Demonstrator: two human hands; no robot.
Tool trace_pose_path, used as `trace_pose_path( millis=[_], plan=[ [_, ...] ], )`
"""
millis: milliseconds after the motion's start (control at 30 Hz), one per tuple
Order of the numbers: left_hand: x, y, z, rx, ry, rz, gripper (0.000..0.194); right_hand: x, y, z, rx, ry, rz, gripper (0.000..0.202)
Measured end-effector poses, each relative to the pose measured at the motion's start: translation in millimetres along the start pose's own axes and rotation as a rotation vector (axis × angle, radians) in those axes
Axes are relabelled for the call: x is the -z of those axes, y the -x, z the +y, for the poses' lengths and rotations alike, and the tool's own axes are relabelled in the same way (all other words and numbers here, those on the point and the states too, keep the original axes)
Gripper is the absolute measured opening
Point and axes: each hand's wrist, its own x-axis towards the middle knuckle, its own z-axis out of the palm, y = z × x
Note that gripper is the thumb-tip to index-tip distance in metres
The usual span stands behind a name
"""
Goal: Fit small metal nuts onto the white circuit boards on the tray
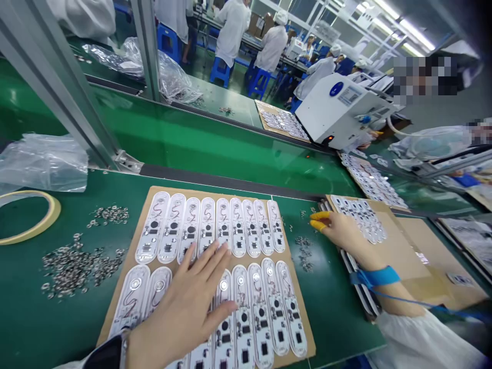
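Note:
My left hand lies palm down with fingers spread over rows of long white oval housings. Each housing carries a small circuit board, thin wires and a round metal disc. They are laid out on a brown cardboard sheet. To the right, my right hand hovers by a small scatter of tiny metal parts. Its thumb and a finger, in yellow finger cots, come together at the tips; anything between them is too small to make out. A blue strap circles that wrist.
Heaps of small metal parts and a tape roll lie at left, near a plastic bag. Stacked cardboard with more housings stands at right. A metal post rises at left; a white machine stands beyond the green conveyor.

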Motion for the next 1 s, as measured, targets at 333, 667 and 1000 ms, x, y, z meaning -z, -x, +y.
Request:
trace_pose_path(
  millis=[333, 667, 1000],
  plan=[
    [14.0, 8, 14, -0.083, -0.070, 0.059, 0.074, -38, -17, 39, -0.118, 0.050, -0.038, 0.014],
    [36.4, 5, 26, -0.031, 0.168, -0.198, 0.072, -34, -1, 23, 0.026, -0.357, 0.026, 0.024],
    [46.6, -33, 45, 0.597, 1.771, -0.355, 0.056, -34, 130, -111, 0.647, -1.124, -0.061, 0.002]
  ],
)
